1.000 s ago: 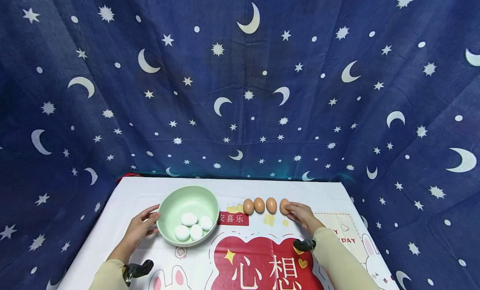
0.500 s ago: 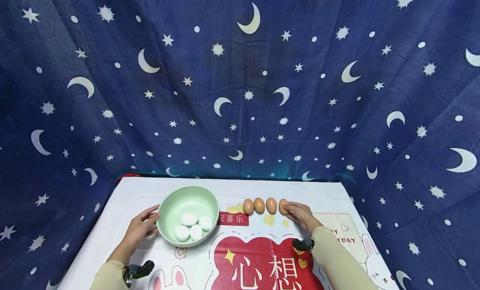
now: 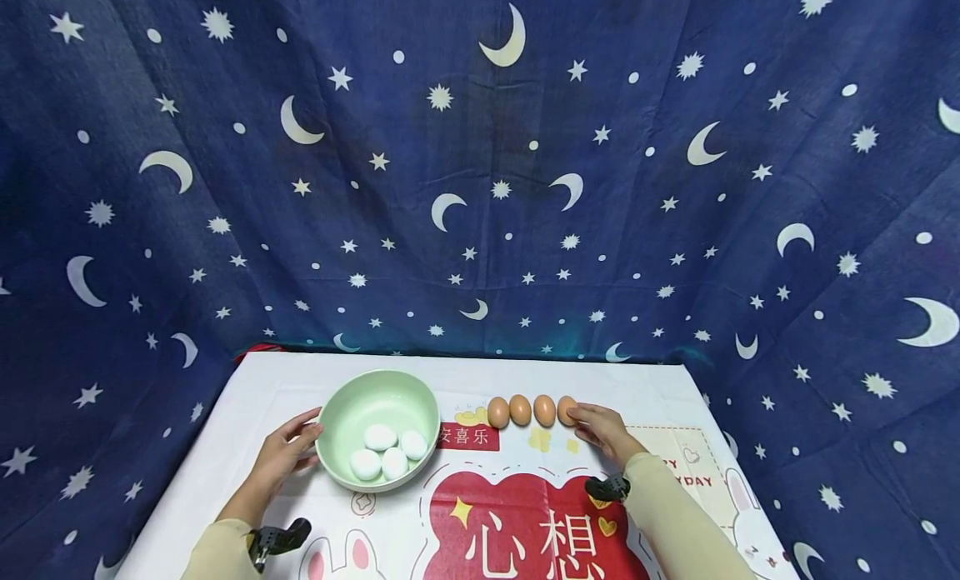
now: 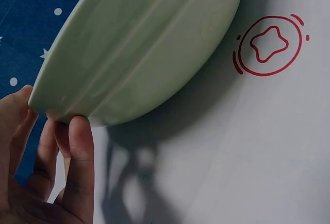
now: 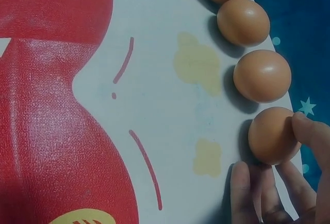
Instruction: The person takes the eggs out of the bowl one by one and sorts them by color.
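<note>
A pale green bowl (image 3: 367, 405) stands on the left part of the table with several white eggs (image 3: 380, 437) in its near half. At its left side my left hand (image 3: 279, 457) pinches the rim, thumb (image 4: 19, 100) at the edge and fingertips against the outer wall. Brown eggs (image 3: 520, 410) form a row to the right of the bowl. My right hand (image 3: 603, 432) holds the rightmost brown egg (image 5: 273, 135) between thumb and fingers, close beside its neighbour (image 5: 262, 75). That egg appears to rest on the cloth.
A white printed cloth (image 3: 465, 376) with red patches and rabbit drawings covers the table. Behind it and at both sides hangs a dark blue curtain (image 3: 480, 255) with moons and stars. Each wrist wears a black camera mount (image 3: 279, 540).
My right hand has shifted the rightmost brown egg slightly left, narrowing the gap to its neighbour. The left hand and the bowl stay in place. The head view has moved a little.
</note>
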Demonstrator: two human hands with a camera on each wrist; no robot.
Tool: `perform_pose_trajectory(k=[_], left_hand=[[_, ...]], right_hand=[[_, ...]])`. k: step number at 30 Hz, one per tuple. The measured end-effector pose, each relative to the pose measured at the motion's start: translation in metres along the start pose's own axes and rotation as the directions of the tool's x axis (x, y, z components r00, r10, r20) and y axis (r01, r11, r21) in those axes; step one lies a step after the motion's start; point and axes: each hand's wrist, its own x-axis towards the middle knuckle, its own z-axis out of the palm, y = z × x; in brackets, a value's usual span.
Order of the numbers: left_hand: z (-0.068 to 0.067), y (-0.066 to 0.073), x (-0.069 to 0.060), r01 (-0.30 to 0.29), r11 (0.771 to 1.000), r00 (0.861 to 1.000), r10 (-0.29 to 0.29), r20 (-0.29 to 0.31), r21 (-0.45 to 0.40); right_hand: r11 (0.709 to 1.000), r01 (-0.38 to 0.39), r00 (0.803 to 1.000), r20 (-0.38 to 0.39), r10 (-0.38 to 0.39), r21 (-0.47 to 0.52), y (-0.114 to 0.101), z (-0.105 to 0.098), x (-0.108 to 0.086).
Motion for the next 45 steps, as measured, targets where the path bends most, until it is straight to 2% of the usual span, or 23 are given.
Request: perform_pose_trajectory(k=[6,8,10,13,15,18,22,25,28,31,34,36,39,45], left_hand=[[-0.001,0.001,0.0,-0.001,1.0,1.0,0.001,-0.005,0.01],[-0.002,0.0,0.001,-0.001,1.0,1.0,0.001,-0.007,0.011],[-0.002,-0.001,0.002,0.0,1.0,1.0,0.0,-0.006,0.007],[-0.002,-0.002,0.002,0.003,1.0,1.0,-0.003,-0.004,0.01],[-0.001,-0.003,0.002,0.006,1.0,1.0,-0.006,-0.004,0.012],[-0.001,-0.004,0.003,0.01,1.0,1.0,-0.01,-0.007,0.006],[0.0,-0.006,0.004,0.02,1.0,1.0,-0.02,-0.002,-0.004],[0.001,-0.007,0.004,0.023,1.0,1.0,-0.023,-0.001,0.0],[0.001,-0.007,0.005,0.02,1.0,1.0,-0.02,-0.006,0.003],[0.0,-0.008,0.006,0.018,1.0,1.0,-0.018,-0.01,-0.005],[-0.001,-0.009,0.006,0.019,1.0,1.0,-0.019,-0.011,-0.011],[-0.002,-0.009,0.007,0.022,1.0,1.0,-0.022,-0.01,-0.012],[-0.002,-0.01,0.006,0.025,1.0,1.0,-0.026,-0.009,-0.015],[-0.003,-0.01,0.005,0.031,0.999,1.0,-0.031,-0.003,-0.02]], right_hand=[[0.999,-0.038,0.999,-0.001,0.038,0.005,-0.004,0.0,0.001],[1.0,-0.026,0.999,-0.042,0.026,-0.008,-0.007,0.0,0.001],[0.999,0.021,0.992,-0.12,-0.026,-0.039,-0.01,0.001,0.0],[0.991,0.105,0.962,-0.244,-0.122,-0.084,-0.02,0.008,-0.003],[0.982,0.17,0.945,-0.27,-0.186,-0.08,-0.029,0.017,-0.007],[0.976,0.218,0.952,-0.215,-0.217,-0.018,-0.047,0.038,-0.017],[0.975,0.212,0.976,-0.053,-0.209,0.062,-0.068,0.074,-0.033],[0.977,0.194,0.977,0.072,-0.2,0.083,-0.079,0.103,-0.047],[0.98,0.177,0.959,0.21,-0.193,0.094,-0.09,0.131,-0.062],[0.983,0.151,0.919,0.352,-0.178,0.105,-0.096,0.157,-0.075],[0.99,0.104,0.878,0.458,-0.136,0.094,-0.099,0.181,-0.085],[0.995,0.082,0.864,0.493,-0.101,0.058,-0.1,0.195,-0.091],[0.998,0.063,0.858,0.511,-0.049,-0.008,-0.101,0.212,-0.097],[0.998,0.011,0.877,0.479,0.018,-0.059,-0.106,0.234,-0.103]])
